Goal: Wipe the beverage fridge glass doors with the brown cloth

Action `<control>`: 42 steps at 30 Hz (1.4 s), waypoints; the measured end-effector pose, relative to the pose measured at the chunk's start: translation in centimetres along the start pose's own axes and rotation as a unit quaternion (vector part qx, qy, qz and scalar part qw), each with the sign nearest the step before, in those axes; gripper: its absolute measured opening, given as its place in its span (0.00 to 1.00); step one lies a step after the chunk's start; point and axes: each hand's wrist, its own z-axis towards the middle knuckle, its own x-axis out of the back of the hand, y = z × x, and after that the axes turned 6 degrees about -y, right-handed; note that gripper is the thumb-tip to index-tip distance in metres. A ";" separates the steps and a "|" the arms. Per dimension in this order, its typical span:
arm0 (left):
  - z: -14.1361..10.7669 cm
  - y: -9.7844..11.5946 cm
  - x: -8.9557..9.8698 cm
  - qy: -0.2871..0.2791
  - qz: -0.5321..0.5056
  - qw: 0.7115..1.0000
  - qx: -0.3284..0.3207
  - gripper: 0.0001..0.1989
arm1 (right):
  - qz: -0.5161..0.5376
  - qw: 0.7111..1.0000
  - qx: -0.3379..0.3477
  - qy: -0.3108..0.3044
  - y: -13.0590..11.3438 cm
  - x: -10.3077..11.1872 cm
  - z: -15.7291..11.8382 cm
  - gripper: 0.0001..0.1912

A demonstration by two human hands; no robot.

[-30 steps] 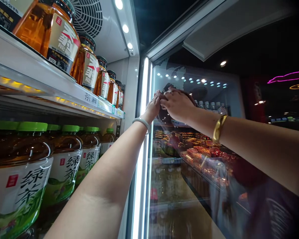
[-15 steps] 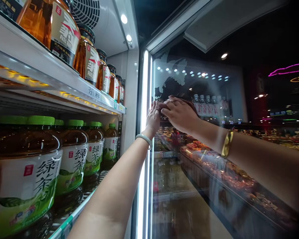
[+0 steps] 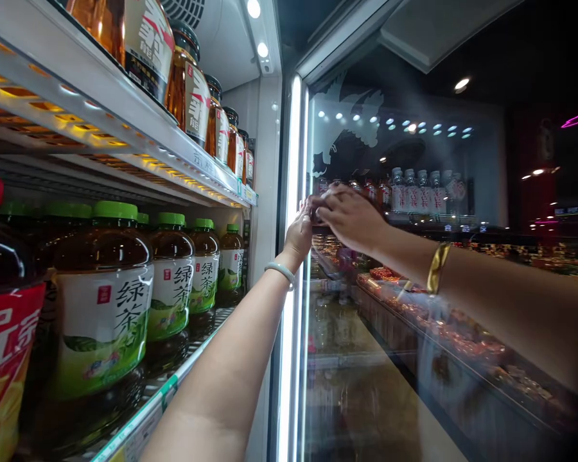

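My left hand [image 3: 298, 234], with a pale bangle at its wrist, reaches up to the glass door [image 3: 366, 359] of a drinks fridge, beside the bright light strip on its edge. Its fingers are stretched upward against the glass. My right hand [image 3: 351, 217], wearing a gold bracelet [image 3: 437, 268], comes in from the right. Its fingers point left, slightly bent, and their tips meet the left fingertips at the pane. I make out no object in either hand. Reflections on the glass blur the fingertips.
To the left, green-capped tea bottles [image 3: 103, 321] line a wire shelf, with a red-capped bottle [image 3: 4, 346] in front. Amber bottles [image 3: 196, 96] stand on the shelf above. A white frame post [image 3: 268, 128] separates shelves and door. Reflected bottles and a food display show in the glass.
The view has swung left, so shelves and door sit farther right and the red-capped bottle has appeared. Both hands stay at the glass; the right fingers have slid slightly toward the light strip.
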 end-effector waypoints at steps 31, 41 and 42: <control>-9.6 3.6 -5.8 0.010 0.019 1.000 0.015 0.31 | 0.010 0.999 -0.036 0.016 -2.2 1.4 -7.9 0.22; -11.6 6.7 -7.8 0.005 0.056 0.997 -0.053 0.30 | 0.028 1.000 -0.012 0.008 -2.8 2.9 -15.5 0.18; -11.7 7.3 -8.2 -0.003 0.066 0.996 -0.066 0.30 | 0.028 0.999 -0.045 0.011 -2.4 3.5 -15.9 0.19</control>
